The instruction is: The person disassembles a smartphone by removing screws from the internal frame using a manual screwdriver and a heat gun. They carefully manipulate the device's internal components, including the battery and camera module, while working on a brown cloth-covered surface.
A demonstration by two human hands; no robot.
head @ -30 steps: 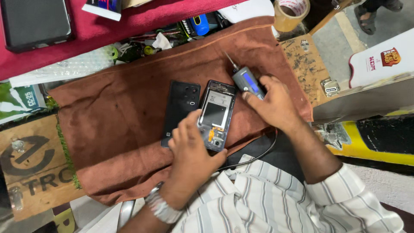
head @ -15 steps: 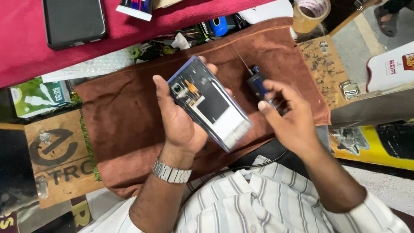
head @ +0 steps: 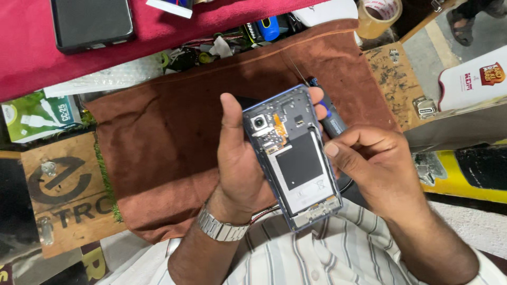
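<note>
My left hand [head: 240, 158] holds an opened smartphone [head: 296, 158] up off the brown cloth [head: 163, 137], its back cover off, showing the camera, an orange flex strip and a black battery. Thumb on the phone's left edge, fingertips curling over the top right corner. My right hand [head: 375, 169] sits against the phone's right edge, gripping a dark screwdriver with a blue band [head: 330, 119]; its thin tip points up-left behind the phone. A metal watch [head: 219, 228] is on my left wrist.
A red cloth [head: 31, 58] at the back bears a black tablet-like device [head: 92, 21]. A tape roll [head: 377, 16] stands at the top right, small tools [head: 264, 29] along the cloth's far edge, a green box [head: 34, 116] and a wooden board [head: 63, 195] at left.
The phone was lying on the cloth beside a black back cover one second ago. My left hand has lifted it and brought it closer; the right hand with the screwdriver has come against its right edge.
</note>
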